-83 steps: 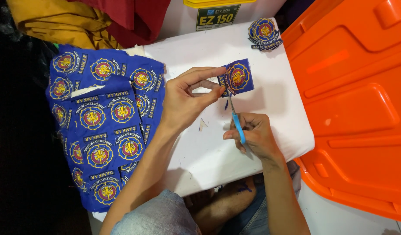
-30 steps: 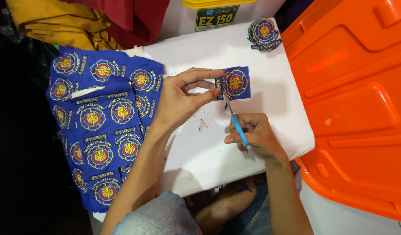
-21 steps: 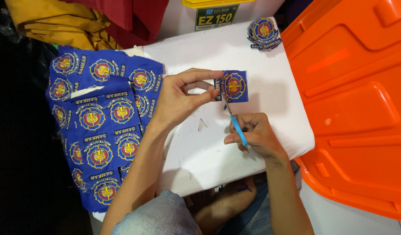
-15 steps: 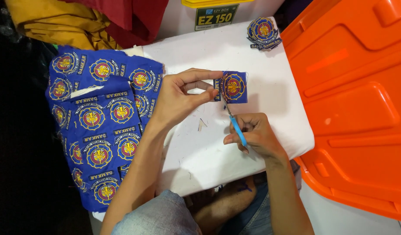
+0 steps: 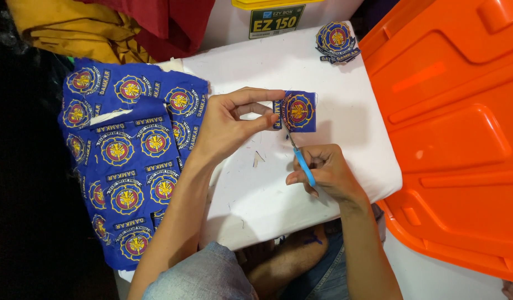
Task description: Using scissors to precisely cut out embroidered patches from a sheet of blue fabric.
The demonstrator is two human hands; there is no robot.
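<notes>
White worktop, orange bin lid at right edge, blue patch sheet draped over left edge. Left hand pinches single blue patch near worktop centre. Right hand, closed round blue-handled scissors, sits just below; blades point up toward patch's lower edge. Cut patches stacked at far right corner.

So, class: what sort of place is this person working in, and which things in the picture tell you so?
Probably a small home or workshop sewing corner for trimming embroidered badges: a blue sheet of uncut badges, a stack of cut ones, and small scissors in the right hand, on a makeshift white board.
</notes>
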